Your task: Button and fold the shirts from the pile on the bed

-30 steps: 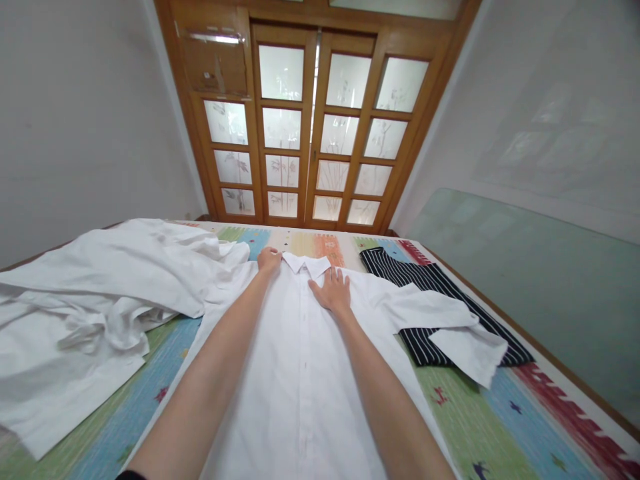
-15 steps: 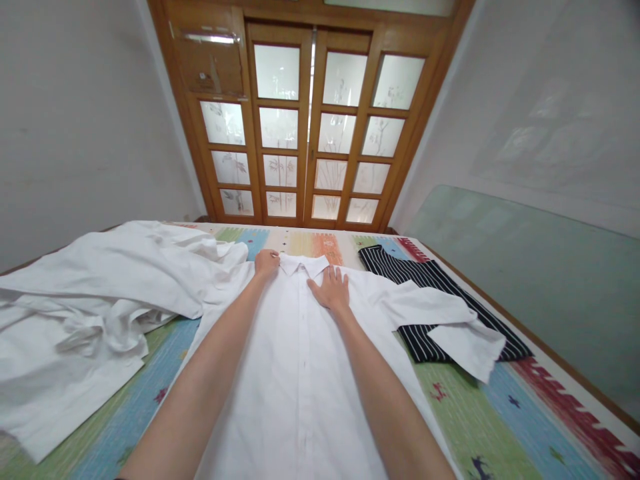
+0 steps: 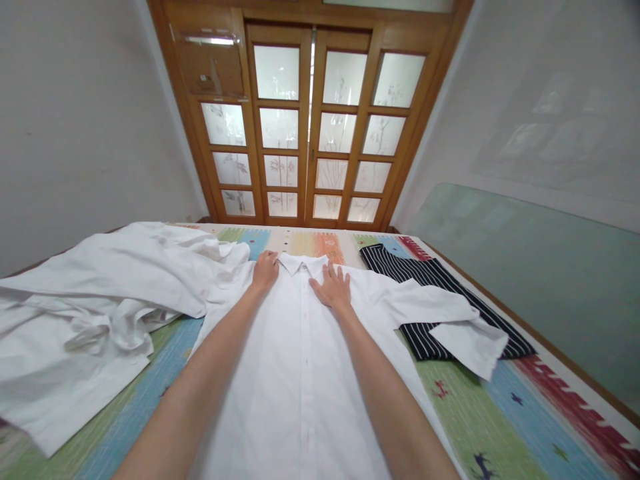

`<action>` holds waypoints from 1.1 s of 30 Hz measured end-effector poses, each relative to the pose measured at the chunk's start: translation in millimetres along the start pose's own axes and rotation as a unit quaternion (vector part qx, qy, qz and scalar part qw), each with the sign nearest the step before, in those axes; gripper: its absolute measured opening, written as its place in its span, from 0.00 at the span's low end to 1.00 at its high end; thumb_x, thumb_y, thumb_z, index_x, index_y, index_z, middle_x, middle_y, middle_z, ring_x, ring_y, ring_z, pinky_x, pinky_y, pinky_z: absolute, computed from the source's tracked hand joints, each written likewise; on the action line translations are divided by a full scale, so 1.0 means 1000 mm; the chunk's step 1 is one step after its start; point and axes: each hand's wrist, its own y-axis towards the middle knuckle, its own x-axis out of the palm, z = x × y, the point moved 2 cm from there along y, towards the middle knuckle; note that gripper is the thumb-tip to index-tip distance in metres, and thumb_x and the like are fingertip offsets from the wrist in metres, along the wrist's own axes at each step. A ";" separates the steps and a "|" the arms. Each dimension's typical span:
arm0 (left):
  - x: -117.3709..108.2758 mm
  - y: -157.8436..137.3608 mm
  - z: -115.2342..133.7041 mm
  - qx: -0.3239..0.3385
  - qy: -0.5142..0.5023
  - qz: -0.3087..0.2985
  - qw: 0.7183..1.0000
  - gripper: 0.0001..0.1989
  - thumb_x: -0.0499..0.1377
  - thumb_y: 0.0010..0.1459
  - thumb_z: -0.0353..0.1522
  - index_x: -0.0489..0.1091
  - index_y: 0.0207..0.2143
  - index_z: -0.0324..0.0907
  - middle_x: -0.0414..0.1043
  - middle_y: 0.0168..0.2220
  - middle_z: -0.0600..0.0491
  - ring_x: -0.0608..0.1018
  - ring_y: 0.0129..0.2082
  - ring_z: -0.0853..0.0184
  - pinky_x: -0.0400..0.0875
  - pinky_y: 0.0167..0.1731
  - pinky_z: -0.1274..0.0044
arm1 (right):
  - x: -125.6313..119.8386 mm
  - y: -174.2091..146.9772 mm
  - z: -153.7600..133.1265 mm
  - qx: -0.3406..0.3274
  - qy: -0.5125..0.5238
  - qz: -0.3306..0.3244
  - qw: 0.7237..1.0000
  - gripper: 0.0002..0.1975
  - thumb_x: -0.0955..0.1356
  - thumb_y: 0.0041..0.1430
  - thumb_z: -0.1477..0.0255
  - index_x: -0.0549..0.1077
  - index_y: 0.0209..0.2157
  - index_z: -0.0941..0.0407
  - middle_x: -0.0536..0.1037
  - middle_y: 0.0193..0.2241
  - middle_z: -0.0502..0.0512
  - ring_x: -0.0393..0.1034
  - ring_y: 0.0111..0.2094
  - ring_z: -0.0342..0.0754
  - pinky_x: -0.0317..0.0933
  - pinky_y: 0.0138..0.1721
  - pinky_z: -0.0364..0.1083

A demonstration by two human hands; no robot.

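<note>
Nearby, striped cloth (image 3: 443, 277) partly underlies the shirt (image 3: 295, 340), left hand (image 3: 266, 269) pinching it, right hand (image 3: 333, 287) spread.

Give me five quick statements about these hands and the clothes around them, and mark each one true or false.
1. The left hand and right hand touch the white shirt, one on each side of its collar. True.
2. The right hand is clenched in a fist. False: it lies open, spread on the shirt.
3. A shirt sleeve lies across a dark striped garment. True.
4. The white shirt lies face down. False: its button placket faces up.
5. Rumpled white fabric lies on the left. True.
</note>
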 end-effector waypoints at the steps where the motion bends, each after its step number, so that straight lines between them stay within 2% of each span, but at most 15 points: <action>1: 0.000 -0.001 0.002 0.012 0.016 -0.003 1.000 0.18 0.49 0.61 0.27 0.75 0.47 0.41 0.73 0.54 0.46 0.70 0.57 0.61 0.63 0.58 0.73 | 0.000 0.000 0.000 -0.001 -0.003 -0.006 1.000 0.40 0.50 0.64 0.50 0.43 0.70 0.58 0.38 0.71 0.55 0.29 0.70 0.59 0.27 0.66 0.60; 5: 0.002 -0.004 0.004 0.058 0.068 -0.077 0.993 0.19 0.46 0.63 0.28 0.74 0.48 0.41 0.73 0.55 0.47 0.65 0.62 0.59 0.60 0.60 0.67 | 0.001 0.002 0.000 0.001 -0.005 -0.012 1.000 0.41 0.51 0.64 0.50 0.44 0.70 0.60 0.39 0.71 0.55 0.29 0.70 0.59 0.26 0.66 0.61; 9: 0.007 -0.007 0.002 0.095 0.076 -0.134 0.983 0.24 0.44 0.66 0.32 0.62 0.61 0.37 0.60 0.64 0.43 0.58 0.66 0.55 0.54 0.63 0.63 | 0.002 0.003 -0.001 -0.002 -0.014 -0.017 1.000 0.41 0.50 0.64 0.49 0.42 0.70 0.61 0.38 0.71 0.57 0.27 0.70 0.59 0.26 0.65 0.61; 13: 0.009 -0.019 0.002 0.071 0.080 -0.162 0.981 0.29 0.40 0.68 0.38 0.51 0.66 0.33 0.48 0.68 0.37 0.51 0.69 0.53 0.49 0.64 0.59 | 0.001 0.003 -0.001 0.000 -0.014 -0.022 1.000 0.42 0.50 0.63 0.48 0.40 0.70 0.61 0.37 0.71 0.57 0.26 0.70 0.58 0.25 0.66 0.61; 16: 0.006 -0.033 0.004 0.061 0.073 -0.164 0.982 0.31 0.39 0.68 0.41 0.49 0.67 0.33 0.46 0.68 0.36 0.49 0.69 0.54 0.47 0.64 0.58 | -0.001 0.002 -0.001 0.002 -0.006 -0.025 1.000 0.41 0.49 0.64 0.49 0.40 0.70 0.61 0.37 0.71 0.56 0.28 0.70 0.57 0.25 0.66 0.61; 20: -0.004 -0.054 0.008 0.046 0.071 -0.171 0.982 0.32 0.39 0.67 0.44 0.50 0.67 0.36 0.45 0.69 0.40 0.48 0.69 0.53 0.45 0.65 0.58 | -0.004 0.000 -0.001 -0.005 -0.002 -0.011 1.000 0.32 0.47 0.68 0.60 0.42 0.70 0.57 0.39 0.71 0.55 0.32 0.70 0.57 0.29 0.65 0.61; 23: -0.012 -0.069 0.011 0.029 0.073 -0.181 0.980 0.34 0.39 0.67 0.47 0.49 0.68 0.38 0.44 0.70 0.43 0.47 0.70 0.53 0.43 0.65 0.58 | -0.006 -0.002 0.001 -0.004 0.005 0.014 1.000 0.31 0.49 0.68 0.65 0.44 0.70 0.58 0.42 0.70 0.59 0.37 0.69 0.56 0.33 0.65 0.59; 26: -0.017 -0.082 0.013 0.020 0.067 -0.180 0.981 0.34 0.40 0.66 0.48 0.49 0.68 0.39 0.44 0.70 0.43 0.47 0.70 0.51 0.43 0.65 0.56 | -0.008 -0.005 0.004 -0.015 0.019 0.053 0.998 0.31 0.54 0.65 0.68 0.51 0.68 0.63 0.47 0.69 0.62 0.44 0.68 0.53 0.38 0.65 0.53; 28: -0.019 -0.088 0.015 0.026 0.060 -0.174 0.983 0.32 0.40 0.66 0.47 0.51 0.68 0.41 0.45 0.70 0.44 0.47 0.69 0.49 0.43 0.64 0.53 | -0.012 -0.009 0.003 -0.043 0.024 0.086 0.995 0.28 0.57 0.63 0.71 0.60 0.64 0.62 0.55 0.67 0.60 0.49 0.65 0.52 0.42 0.63 0.48; 31: -0.023 -0.094 0.020 0.079 0.046 -0.166 0.982 0.26 0.40 0.68 0.42 0.56 0.66 0.48 0.51 0.69 0.49 0.51 0.69 0.51 0.46 0.63 0.51 | -0.017 -0.016 -0.003 -0.090 0.033 0.131 0.987 0.21 0.58 0.60 0.75 0.74 0.52 0.59 0.68 0.58 0.58 0.57 0.59 0.51 0.48 0.59 0.44; 33: -0.025 -0.095 0.023 0.126 0.033 -0.161 0.978 0.24 0.41 0.69 0.38 0.59 0.64 0.50 0.56 0.67 0.50 0.55 0.68 0.56 0.48 0.64 0.54 | -0.020 -0.023 -0.011 -0.109 0.044 0.138 0.983 0.18 0.59 0.60 0.76 0.77 0.44 0.57 0.74 0.50 0.58 0.62 0.54 0.50 0.52 0.56 0.44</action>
